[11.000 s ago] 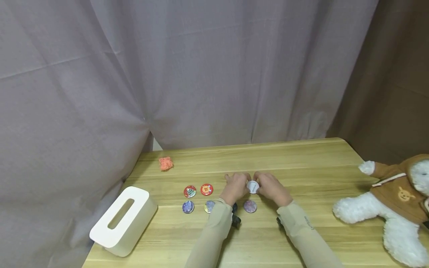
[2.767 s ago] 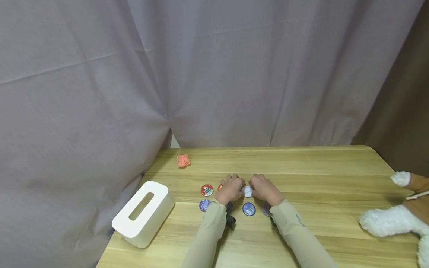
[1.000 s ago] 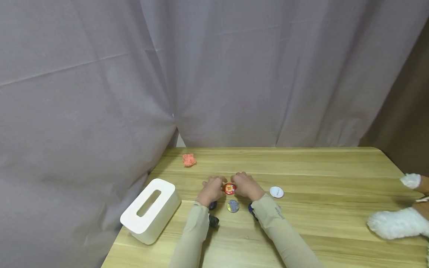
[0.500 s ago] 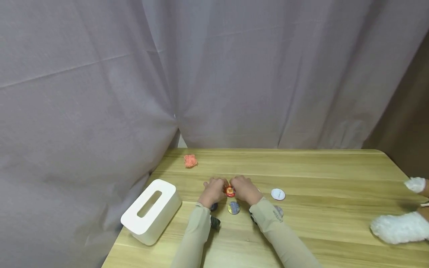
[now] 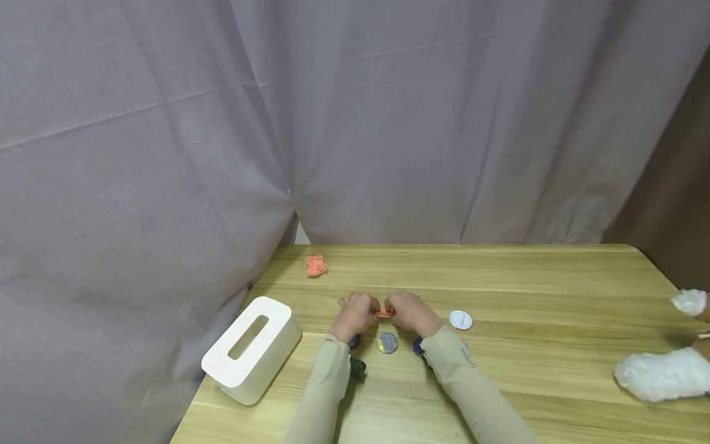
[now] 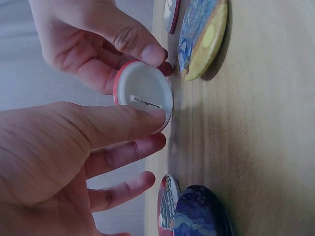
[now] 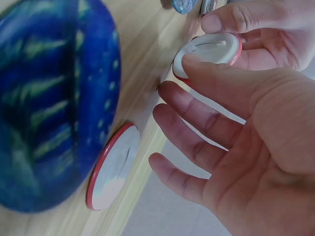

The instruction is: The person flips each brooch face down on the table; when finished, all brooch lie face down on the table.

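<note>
Both hands hold one red-rimmed button badge (image 5: 383,314), tipped up on its edge just over the table. Its white back with a pin (image 6: 146,102) faces the wrist cameras. My left hand (image 5: 357,316) pinches one side, thumb on the white back. My right hand (image 5: 413,313) pinches the opposite side likewise, its other fingers spread out in the right wrist view. A blue-and-yellow badge (image 5: 387,343) lies in front of the hands. A white-backed badge (image 5: 461,319) lies right of them. Near the left hand are a tree badge (image 6: 167,204) and a purple-blue badge (image 6: 199,211).
A dark blue badge (image 7: 59,98) lies near the right wrist; the right sleeve mostly hides another. A white tissue box (image 5: 252,348) stands at the left, an orange string bundle (image 5: 315,266) behind. A plush toy's white leg (image 5: 660,375) reaches in at the right.
Since 2.8 s ago the hands have left a white-backed badge and moved left to the red one. It lay face up 1 s ago and is now tilted on edge.
</note>
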Demonstrator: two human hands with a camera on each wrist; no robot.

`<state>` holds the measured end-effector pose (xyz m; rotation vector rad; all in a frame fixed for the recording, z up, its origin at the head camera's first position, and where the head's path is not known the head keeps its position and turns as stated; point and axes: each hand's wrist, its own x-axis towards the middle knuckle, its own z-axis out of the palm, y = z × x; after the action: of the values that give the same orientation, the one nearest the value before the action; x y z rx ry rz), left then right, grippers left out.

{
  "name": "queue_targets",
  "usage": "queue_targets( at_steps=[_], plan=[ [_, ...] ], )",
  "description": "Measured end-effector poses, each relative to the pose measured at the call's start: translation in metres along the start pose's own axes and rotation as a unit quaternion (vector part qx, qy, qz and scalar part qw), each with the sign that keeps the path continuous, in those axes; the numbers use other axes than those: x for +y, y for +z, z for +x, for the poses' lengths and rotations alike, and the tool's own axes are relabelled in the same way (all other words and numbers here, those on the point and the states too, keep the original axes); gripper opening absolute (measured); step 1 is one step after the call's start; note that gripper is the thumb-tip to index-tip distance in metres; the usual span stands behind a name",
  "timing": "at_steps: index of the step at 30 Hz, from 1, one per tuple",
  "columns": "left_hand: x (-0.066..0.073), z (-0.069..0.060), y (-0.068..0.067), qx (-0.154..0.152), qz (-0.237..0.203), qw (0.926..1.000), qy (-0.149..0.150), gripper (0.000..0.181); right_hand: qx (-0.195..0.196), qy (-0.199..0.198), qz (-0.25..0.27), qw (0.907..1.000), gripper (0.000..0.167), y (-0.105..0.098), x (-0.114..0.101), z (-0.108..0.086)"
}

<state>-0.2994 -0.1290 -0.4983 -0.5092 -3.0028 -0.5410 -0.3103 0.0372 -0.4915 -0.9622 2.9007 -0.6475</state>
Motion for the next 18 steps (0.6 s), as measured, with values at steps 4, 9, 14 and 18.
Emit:
queue_targets(
  at_steps=[4, 9, 14, 18],
  plan=[
    [0.0016, -0.0014, -0.0025, 0.015, -0.021, 0.9996, 0.008, 0.007, 0.005, -0.007, 0.005, 0.9999, 0.016, -0.0032, 0.0020, -0.0032],
    [0.0033, -0.0023, -0.0043, 0.021, -0.033, 0.9991, 0.019, 0.014, 0.016, -0.026, 0.012, 0.9995, 0.021, -0.0049, 0.0018, -0.0059],
    [0.0034, -0.0001, -0.0045, 0.017, -0.040, 0.9988, 0.022, 0.018, 0.015, -0.015, 0.022, 0.9995, 0.019, -0.0053, 0.0006, -0.0058],
    [0.0039, 0.0002, -0.0049, 0.014, -0.044, 0.9988, 0.019, 0.019, 0.015, -0.007, 0.023, 0.9996, 0.017, -0.0034, 0.0024, -0.0049]
  ],
)
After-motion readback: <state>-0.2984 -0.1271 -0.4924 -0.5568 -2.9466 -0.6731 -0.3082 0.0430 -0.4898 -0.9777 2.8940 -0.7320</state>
